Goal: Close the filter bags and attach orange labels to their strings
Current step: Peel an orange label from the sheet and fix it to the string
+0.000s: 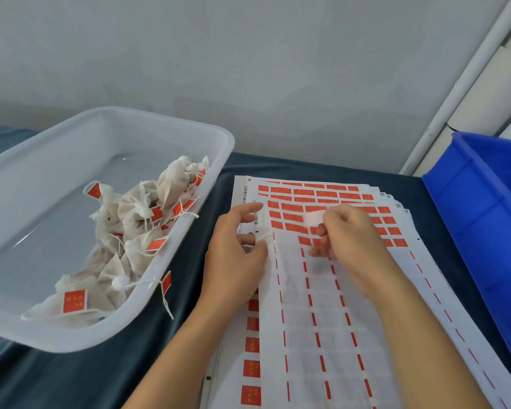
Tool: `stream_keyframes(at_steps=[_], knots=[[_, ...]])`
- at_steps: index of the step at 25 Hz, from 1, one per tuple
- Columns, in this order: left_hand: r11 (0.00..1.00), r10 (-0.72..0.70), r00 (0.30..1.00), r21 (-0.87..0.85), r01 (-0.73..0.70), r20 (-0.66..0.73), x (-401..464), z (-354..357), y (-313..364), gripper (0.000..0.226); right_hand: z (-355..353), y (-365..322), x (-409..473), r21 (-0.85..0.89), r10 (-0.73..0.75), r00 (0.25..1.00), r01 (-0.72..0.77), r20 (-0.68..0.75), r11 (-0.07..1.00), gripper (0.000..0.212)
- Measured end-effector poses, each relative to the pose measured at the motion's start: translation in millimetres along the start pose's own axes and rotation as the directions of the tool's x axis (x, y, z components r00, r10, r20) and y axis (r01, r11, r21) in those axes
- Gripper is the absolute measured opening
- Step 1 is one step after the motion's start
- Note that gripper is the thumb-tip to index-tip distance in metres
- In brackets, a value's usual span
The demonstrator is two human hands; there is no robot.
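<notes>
Both hands [292,246] pinching blurred filter bag [314,218] (string indistinct)

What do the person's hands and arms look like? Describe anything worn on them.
Both arms are bare from the lower edge of the picture up to the wrists: no sleeves show. The left hand and the right hand wear no gloves, and no rings, watch or bracelet can be seen. Fingernails look short and unpainted, though the picture is somewhat blurred there.
</notes>
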State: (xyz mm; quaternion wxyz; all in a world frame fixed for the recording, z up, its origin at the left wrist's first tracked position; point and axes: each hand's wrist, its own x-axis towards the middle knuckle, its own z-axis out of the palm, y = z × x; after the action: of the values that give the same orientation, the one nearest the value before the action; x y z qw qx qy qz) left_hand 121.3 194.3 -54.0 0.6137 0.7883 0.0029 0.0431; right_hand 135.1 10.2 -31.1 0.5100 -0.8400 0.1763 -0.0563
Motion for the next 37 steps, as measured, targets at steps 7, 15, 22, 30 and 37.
stream_keyframes(at_steps=[7,15,22,30,37], knots=[[0.900,0.046,0.998,0.435,-0.027,-0.035,-10,-6,-1,0.043,-25,3,-26,0.136,-0.013,0.999,0.008,0.033,0.991,0.016],[0.866,0.162,0.986,0.485,-0.122,-0.043,-21,-24,22,0.036,-3,25,-59,0.315,0.031,0.991,-0.071,0.128,0.946,0.013],[0.883,0.405,0.903,0.320,-0.344,-0.147,-30,-22,56,0.028,28,27,-65,0.201,-0.062,0.997,0.052,0.046,0.978,0.012],[0.968,0.232,0.972,0.103,-0.227,-0.038,-26,3,26,0.032,35,12,-53,0.403,0.072,0.987,-0.008,-0.144,0.915,0.014],[0.980,0.192,0.981,0.057,-0.193,0.011,-28,18,6,0.034,-4,21,-51,0.398,0.052,0.996,-0.018,-0.075,0.917,0.013]])
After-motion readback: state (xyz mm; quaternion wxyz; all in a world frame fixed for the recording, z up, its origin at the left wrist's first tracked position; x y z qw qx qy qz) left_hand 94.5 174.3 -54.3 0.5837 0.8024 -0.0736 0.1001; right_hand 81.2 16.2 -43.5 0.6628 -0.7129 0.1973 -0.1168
